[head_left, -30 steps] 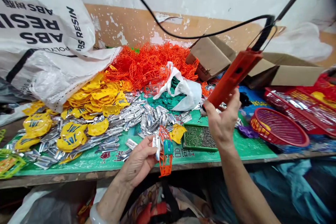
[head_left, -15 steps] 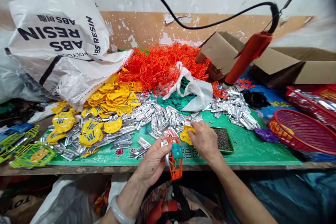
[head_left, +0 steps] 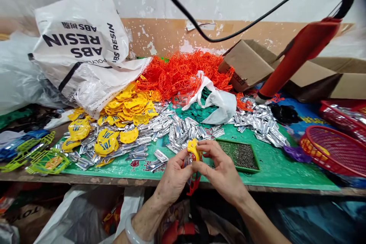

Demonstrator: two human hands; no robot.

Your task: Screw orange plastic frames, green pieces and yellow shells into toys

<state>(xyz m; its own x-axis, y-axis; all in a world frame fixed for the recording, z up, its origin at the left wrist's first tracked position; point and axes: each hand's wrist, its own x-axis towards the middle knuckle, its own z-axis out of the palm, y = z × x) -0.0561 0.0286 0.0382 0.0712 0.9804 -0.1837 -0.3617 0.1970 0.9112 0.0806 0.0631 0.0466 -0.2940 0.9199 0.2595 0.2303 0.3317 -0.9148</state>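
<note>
My left hand (head_left: pixel 175 177) is closed around an orange plastic frame (head_left: pixel 194 186) just over the table's front edge; the fingers hide much of it. My right hand (head_left: pixel 221 171) pinches a yellow plastic piece (head_left: pixel 193 148) against the top of that frame. Whether the two parts are joined, I cannot tell. Right of my right hand lies a green tray (head_left: pixel 259 162) with small dark screws (head_left: pixel 244 155). Beyond both hands spreads a heap of silvery strips (head_left: pixel 183 127). Yellow pieces with blue lettering (head_left: pixel 106 142) rest on the left.
Behind are a pile of orange frames (head_left: pixel 177 70) and a white bag of green parts (head_left: pixel 224 106). A red electric screwdriver (head_left: pixel 300 59) hangs at the right on a black cable. Cardboard boxes (head_left: pixel 248 63) and a red basket (head_left: pixel 328 141) stand right; a resin sack (head_left: pixel 85 45) stands left.
My right hand has lifted the yellow piece off the table and brought it to the orange frame in my left hand. The frame has turned, and the camera view has shifted slightly.
</note>
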